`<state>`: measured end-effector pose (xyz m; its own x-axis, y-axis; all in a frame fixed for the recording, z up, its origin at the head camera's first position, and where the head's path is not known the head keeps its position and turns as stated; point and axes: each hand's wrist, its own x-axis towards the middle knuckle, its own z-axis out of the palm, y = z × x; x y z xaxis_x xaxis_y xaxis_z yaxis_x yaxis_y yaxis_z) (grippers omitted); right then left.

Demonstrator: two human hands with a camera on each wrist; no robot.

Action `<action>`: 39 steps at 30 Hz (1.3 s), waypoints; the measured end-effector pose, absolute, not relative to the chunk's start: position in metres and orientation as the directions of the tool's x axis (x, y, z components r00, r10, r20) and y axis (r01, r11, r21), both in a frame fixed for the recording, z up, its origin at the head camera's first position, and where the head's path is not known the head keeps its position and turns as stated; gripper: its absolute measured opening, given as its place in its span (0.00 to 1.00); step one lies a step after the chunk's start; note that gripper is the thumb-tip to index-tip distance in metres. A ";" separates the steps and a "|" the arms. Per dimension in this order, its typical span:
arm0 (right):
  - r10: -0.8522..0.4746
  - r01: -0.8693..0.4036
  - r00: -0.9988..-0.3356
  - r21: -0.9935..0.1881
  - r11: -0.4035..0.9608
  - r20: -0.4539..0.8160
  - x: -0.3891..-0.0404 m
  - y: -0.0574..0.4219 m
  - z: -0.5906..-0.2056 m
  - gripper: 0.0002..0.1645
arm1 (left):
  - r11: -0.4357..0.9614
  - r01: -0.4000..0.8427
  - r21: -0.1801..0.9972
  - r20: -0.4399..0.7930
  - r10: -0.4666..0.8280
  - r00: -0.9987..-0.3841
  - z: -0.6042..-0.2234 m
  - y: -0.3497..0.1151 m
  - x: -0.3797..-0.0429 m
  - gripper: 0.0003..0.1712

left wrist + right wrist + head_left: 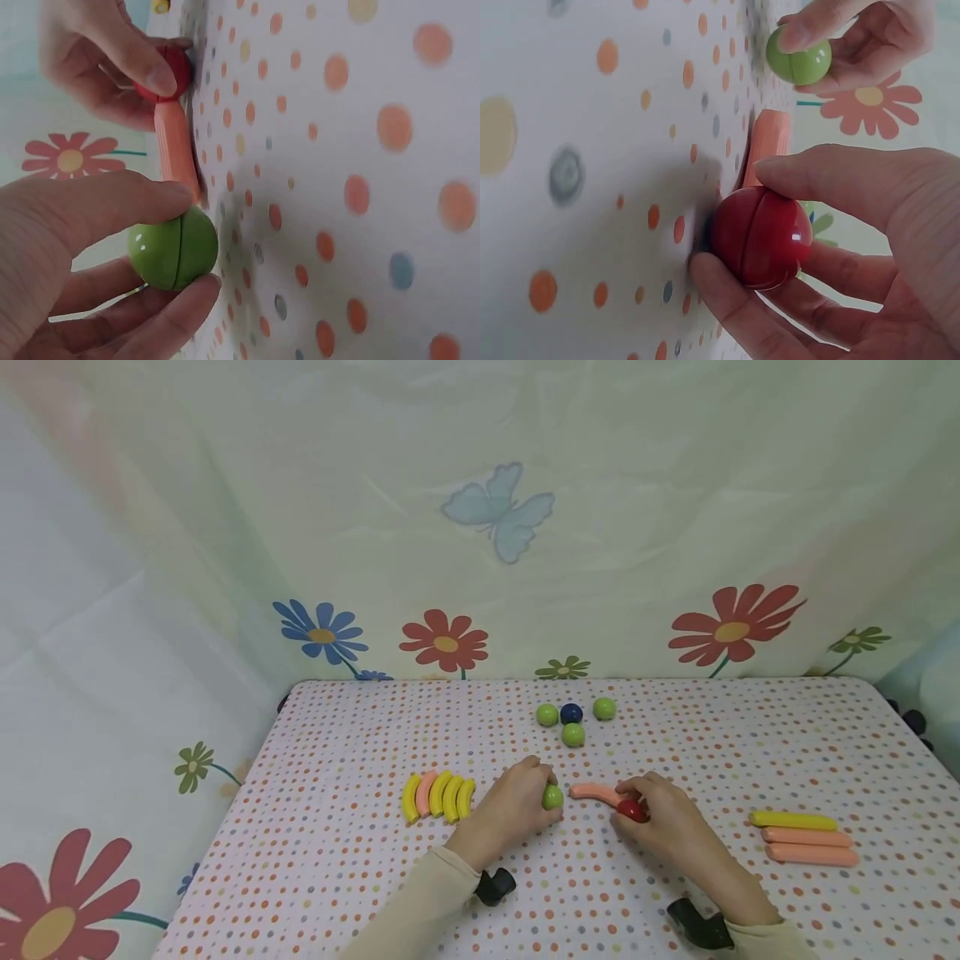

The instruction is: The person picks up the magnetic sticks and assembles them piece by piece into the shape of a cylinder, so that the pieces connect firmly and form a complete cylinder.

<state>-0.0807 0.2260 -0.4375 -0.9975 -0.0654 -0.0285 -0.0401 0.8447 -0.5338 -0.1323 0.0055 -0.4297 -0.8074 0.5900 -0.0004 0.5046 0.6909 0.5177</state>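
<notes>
My left hand (513,802) pinches a glossy green ball (174,247) with a seam round it, between thumb and fingers. Between thumb and fingertips, my right hand (660,818) holds a red ball (761,238), also seamed, close over the spotted cloth. A curved pink stick (595,792) lies between the two hands, its right end at the red ball and its left end pointing toward the green one. In the right wrist view, the right thumb partly covers this stick (770,135).
Left of my hands, several short curved yellow sticks (438,797) stand in a row with a pink one (425,793). At the back are a dark blue ball (572,714) and three green balls (573,735). Straight yellow (793,820) and pink sticks (812,854) lie at the right.
</notes>
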 end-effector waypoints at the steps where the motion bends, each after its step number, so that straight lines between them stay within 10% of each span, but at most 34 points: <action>1: -0.066 -0.041 -0.997 -0.536 0.843 -0.028 -0.080 0.226 -0.437 0.24 | 0.688 0.511 0.515 0.003 0.594 -0.804 -0.430 0.006 -0.131 0.16; 28: -0.151 -0.057 -0.982 -0.583 0.811 -0.113 -0.093 0.209 -0.424 0.10 | 0.701 0.473 0.533 0.002 0.558 -0.830 -0.433 -0.002 -0.125 0.23; 39: -0.201 -0.118 -0.976 -0.561 0.819 -0.087 -0.110 0.195 -0.431 0.14 | 0.860 0.412 0.300 0.223 0.357 -0.907 -0.433 -0.045 -0.115 0.21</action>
<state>-0.1102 0.1952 -0.4310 -0.9758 -0.2006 -0.0871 -0.1183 0.8194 -0.5609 -0.1154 -0.0446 -0.4326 -0.9072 0.3565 0.2234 0.4120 0.8604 0.3000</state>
